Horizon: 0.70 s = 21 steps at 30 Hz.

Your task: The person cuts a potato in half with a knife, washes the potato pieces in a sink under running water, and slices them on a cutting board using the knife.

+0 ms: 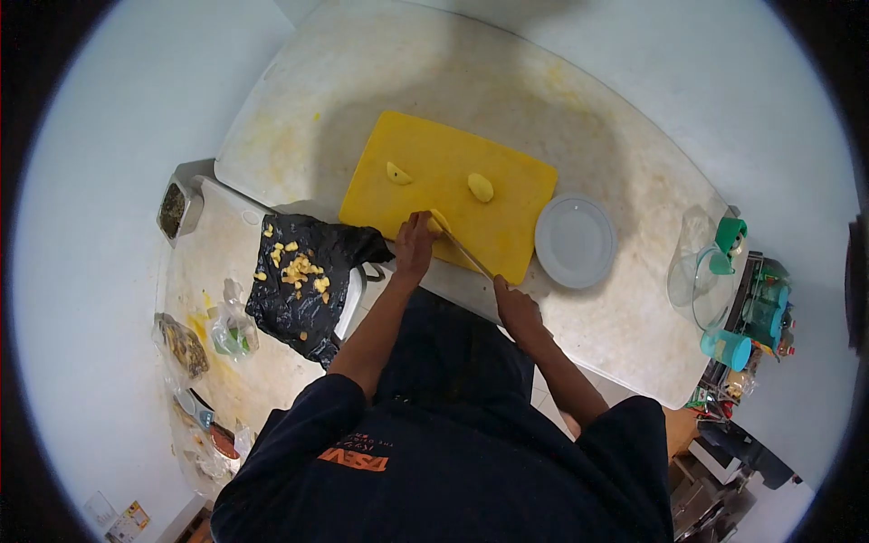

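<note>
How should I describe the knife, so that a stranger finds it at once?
On the pale table, find the yellow board. At its near edge, the right hand grips the knife, which slants toward the left hand. Unlike the yellow pieces, it is long, thin and straight.

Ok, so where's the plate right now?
In the head view, the plate sits right of centre on the table, beside the right edge of the yellow cutting board, up and rightward from the right hand.
</note>
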{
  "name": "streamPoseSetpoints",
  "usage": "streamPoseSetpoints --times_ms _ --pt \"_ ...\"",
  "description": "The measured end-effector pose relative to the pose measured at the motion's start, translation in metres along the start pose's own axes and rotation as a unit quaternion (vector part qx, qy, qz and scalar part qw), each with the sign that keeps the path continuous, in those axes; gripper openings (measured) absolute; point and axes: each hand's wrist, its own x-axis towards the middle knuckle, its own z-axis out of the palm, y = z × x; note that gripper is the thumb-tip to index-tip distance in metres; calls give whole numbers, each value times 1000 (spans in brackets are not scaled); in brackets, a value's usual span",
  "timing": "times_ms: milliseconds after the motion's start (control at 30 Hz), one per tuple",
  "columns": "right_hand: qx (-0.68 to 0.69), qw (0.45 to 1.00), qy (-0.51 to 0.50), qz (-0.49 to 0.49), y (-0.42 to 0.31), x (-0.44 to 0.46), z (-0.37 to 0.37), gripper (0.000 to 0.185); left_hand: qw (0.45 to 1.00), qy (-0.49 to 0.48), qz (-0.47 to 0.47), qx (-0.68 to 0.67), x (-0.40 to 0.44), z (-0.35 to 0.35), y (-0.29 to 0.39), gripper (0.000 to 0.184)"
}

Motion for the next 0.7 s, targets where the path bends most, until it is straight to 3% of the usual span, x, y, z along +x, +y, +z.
streamPoseSetpoints --times_ms 100,233,367,467,567,700 --pt "8 998 48 -30 13 1 10 27 999 33 24 -33 -2 6 -7 31" --pt "137 989 10 -49 31 8 14 26 989 52 8 -135 -3 14 -13 37" --pt "175 984 11 -39 35 0 16 30 999 26 5 -47 2 -7 2 33" --pt "205 979 14 1 31 -6 14 31 996 -27 -40 -82 13 -22 10 33" --pt "223 974 29 22 35 -9 22 33 999 16 22 21 32 -15 7 41" --pt "240 969 50 26 39 -8 29 33 976 -82 182 86 65 -11 9 28"
